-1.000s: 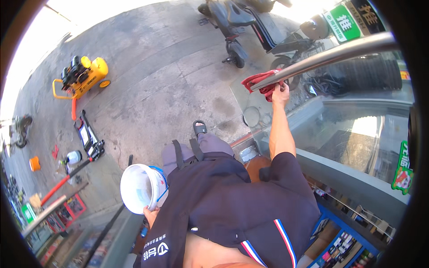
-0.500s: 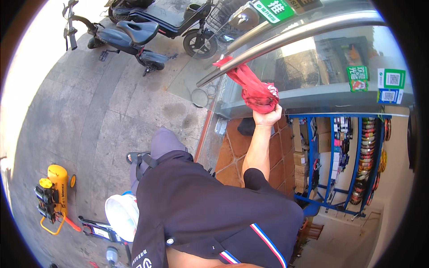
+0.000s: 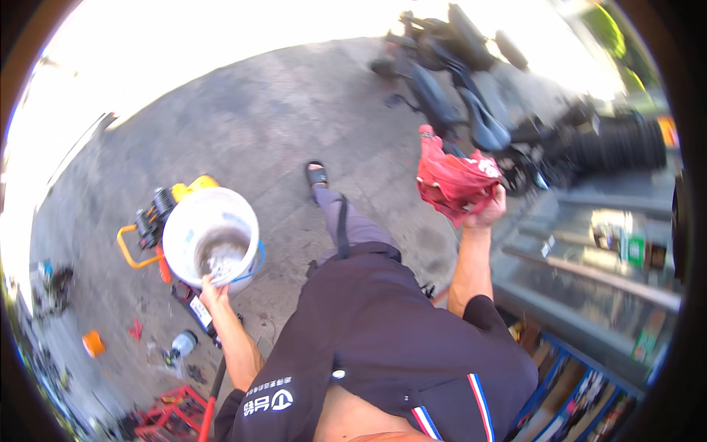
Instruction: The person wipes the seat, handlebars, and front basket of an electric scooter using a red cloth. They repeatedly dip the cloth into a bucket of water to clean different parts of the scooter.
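Observation:
My left hand (image 3: 214, 292) grips the near rim of a white plastic bucket (image 3: 177, 243). The bucket is tilted toward me, so its inside shows, with greyish dirty water at the bottom. A thin blue handle (image 3: 254, 267) hangs along its right side. Out to the right, my right hand (image 3: 487, 210) is closed around a bunched red cloth (image 3: 453, 184) with white print, held up in the air. Part of the cloth sticks up past the fingers.
A yellow air compressor (image 3: 145, 221) stands behind the bucket. Blurred electric scooters (image 3: 442, 96) are parked at the far right, near a glass door (image 3: 589, 287) with a metal handle. At lower left lie a red metal frame (image 3: 173, 414), a clear bottle (image 3: 184, 342) and an orange roll (image 3: 93, 343).
My view has swung left, away from the door. The red cloth has come off the door handle, still in my right hand. My left hand has come into view on the bucket.

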### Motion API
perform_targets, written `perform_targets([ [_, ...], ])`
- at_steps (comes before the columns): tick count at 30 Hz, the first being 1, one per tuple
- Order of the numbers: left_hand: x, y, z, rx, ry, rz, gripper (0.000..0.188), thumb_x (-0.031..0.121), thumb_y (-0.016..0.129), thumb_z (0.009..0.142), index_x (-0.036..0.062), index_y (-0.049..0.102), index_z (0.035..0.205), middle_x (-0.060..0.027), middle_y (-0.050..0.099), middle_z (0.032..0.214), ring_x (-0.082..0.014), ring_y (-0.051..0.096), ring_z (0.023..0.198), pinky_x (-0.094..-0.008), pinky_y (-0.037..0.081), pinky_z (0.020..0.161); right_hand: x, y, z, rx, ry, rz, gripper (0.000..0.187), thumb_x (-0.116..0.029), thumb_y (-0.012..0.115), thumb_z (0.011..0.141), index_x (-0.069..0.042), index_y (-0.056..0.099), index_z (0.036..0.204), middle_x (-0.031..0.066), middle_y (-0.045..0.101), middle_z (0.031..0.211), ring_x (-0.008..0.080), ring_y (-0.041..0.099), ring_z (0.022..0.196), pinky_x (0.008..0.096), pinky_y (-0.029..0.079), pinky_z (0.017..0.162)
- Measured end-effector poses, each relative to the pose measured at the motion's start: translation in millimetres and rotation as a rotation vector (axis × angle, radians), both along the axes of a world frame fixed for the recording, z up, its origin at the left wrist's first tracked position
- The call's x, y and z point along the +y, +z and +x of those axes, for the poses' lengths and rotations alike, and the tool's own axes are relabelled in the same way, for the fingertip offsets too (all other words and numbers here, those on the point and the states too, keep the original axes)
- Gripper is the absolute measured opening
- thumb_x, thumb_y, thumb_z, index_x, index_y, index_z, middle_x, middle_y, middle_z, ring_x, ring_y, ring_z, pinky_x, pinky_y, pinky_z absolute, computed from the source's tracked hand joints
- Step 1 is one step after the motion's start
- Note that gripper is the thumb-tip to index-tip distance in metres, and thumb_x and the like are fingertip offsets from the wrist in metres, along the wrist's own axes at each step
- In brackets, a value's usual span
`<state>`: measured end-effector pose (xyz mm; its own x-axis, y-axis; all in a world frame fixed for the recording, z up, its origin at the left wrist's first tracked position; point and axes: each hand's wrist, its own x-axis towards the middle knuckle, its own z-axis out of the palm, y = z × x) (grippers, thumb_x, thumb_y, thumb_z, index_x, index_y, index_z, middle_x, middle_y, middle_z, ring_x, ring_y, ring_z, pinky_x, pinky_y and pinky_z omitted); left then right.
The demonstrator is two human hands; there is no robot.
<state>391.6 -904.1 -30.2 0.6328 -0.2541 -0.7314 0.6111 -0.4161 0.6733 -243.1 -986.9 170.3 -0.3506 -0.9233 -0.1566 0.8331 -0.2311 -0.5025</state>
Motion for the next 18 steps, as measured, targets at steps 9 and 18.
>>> perform_targets([
  [9, -277.3, 66.5, -5.3, -0.061, -0.042, -0.076, 0.024, 0.004, 0.066, 0.075, -0.0037, 0.063, 0.097, -0.0116, 0.067, 0.089, -0.0233, 0.068, 0.071, -0.0384, 0.061, 0.063, -410.7, -16.5, 274.2, 0.059, 1.009, -0.267, 0.038, -0.041, 0.048, 0.098, -0.004, 0.058, 0.1, 0.002, 0.051, 0.077, 0.0161, 0.05, 0.076, 0.0281, 0.042, 0.068],
  [18, -498.8, 65.1, 70.1, -0.049, -0.153, -0.241, 0.017, 0.004, 0.071, 0.071, -0.0031, 0.065, 0.086, -0.0068, 0.065, 0.075, -0.015, 0.062, 0.057, -0.0287, 0.051, 0.048, -623.0, -88.2, 547.0, 1.811, 1.282, -0.454, 0.039, -0.025, 0.06, 0.094, -0.001, 0.055, 0.125, 0.0177, 0.064, 0.111, 0.0257, 0.061, 0.109, 0.0369, 0.049, 0.093],
])
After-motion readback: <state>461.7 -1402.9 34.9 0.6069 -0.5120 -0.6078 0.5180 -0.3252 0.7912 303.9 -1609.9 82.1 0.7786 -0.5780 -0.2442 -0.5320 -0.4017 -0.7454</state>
